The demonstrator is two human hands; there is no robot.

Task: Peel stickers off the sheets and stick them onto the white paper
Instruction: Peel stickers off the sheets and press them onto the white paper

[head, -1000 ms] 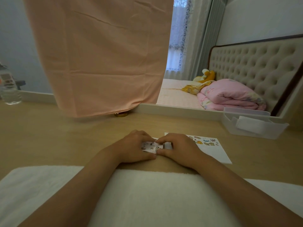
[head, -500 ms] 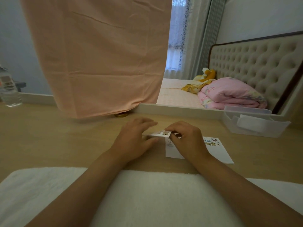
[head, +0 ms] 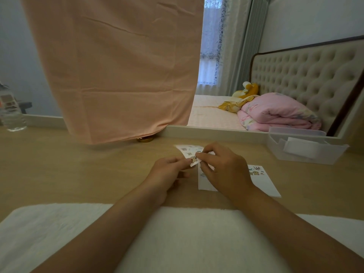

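Note:
A small sticker sheet with little brown and grey pictures is lifted off the wooden desk, tilted toward me. My left hand pinches its near corner between thumb and fingers. My right hand pinches the sheet at a brown bear sticker with thumb and forefinger. Under my right hand lies the white paper, flat on the desk, with several stickers near its far right corner. Much of the paper's left part is hidden by my right hand.
A clear plastic tray holding white paper stands at the right rear. A peach cloth hangs over the desk's back. A water bottle stands far left. A white towel covers the near edge.
Both hands lifted the sticker sheet off the desk and raised it farther from me. The left hand went from lying flat to pinching the sheet's corner. More of the white paper is uncovered.

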